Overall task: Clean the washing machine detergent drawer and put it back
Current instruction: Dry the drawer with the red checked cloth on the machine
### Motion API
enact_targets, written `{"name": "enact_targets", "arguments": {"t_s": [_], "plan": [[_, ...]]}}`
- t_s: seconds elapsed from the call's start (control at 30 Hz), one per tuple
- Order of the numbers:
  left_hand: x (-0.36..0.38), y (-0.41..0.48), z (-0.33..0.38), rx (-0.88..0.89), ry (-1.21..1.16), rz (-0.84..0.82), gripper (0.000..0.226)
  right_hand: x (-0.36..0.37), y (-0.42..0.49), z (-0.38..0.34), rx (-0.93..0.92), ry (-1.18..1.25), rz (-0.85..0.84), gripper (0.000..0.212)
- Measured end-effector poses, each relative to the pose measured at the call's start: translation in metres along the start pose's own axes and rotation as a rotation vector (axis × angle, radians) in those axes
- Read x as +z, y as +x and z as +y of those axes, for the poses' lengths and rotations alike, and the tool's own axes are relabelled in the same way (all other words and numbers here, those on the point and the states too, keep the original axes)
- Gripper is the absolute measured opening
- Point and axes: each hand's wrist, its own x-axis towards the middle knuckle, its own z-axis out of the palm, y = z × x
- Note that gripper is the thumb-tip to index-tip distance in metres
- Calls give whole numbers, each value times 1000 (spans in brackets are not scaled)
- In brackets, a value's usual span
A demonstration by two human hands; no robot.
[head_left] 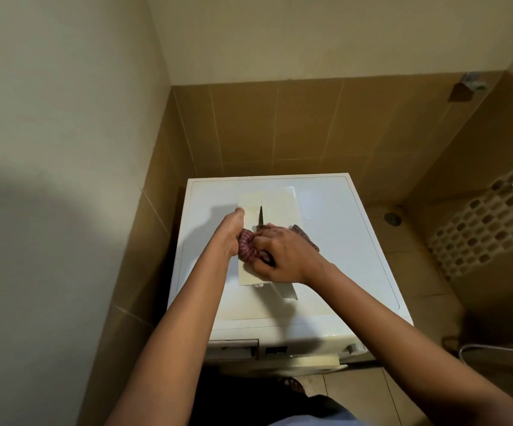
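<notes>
On top of the washing machine [341, 241], both hands work at the drawer [279, 204], which lies flat on the white lid with its long side running away from the person. The right hand [282, 253] is closed round a bunched reddish checked cloth [247, 245] and pushes it down into the drawer's nearer half, most likely to wipe residue out of a compartment. The left hand [233, 232] is curled over the drawer's left wall, thumb pointing away along the edge, and it seems to be there to brace the drawer so that the rubbing does not slide it across the smooth lid. Part of the cloth spills out past the right hand onto the drawer's right side. A dark divider [261, 215] shows in the far half, which is uncovered. At the machine's front, upper left, the slot [233, 347] is open with nothing in it, so putting the drawer back is not yet done. Brown tiled walls close round the machine, and a floor drain [392, 218] sits to its right.
</notes>
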Motion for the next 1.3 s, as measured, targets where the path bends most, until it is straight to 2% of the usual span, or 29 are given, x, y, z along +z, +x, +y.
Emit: {"name": "enact_targets", "arguments": {"t_s": [0.1,0.27,0.33,0.43,0.53,0.6,0.77,1.03,1.17,1.3], "plan": [[-4,1,1,-12,51,16,49,0,-9,0,-32,63,-11,27],[-4,2,-1,12,93,44,55,-6,-22,13,-127,133,-135,36],[1,3,-4,56,174,123,60,-7,-30,20,-170,177,-119,36],[7,3,-12,159,267,227,62,-4,-49,30,-115,295,-2,35],[10,6,-19,230,322,256,64,2,-69,41,43,377,207,35],[8,8,-22,272,354,250,64,2,-71,47,171,384,259,38],[9,9,-19,360,452,235,65,-6,-30,56,369,263,171,44],[16,9,-17,395,528,262,56,-9,58,89,515,51,64,45],[30,8,-16,348,446,343,51,-10,57,88,473,12,36,47],[35,10,-12,288,411,372,53,-10,10,65,403,-6,50,49]]}}
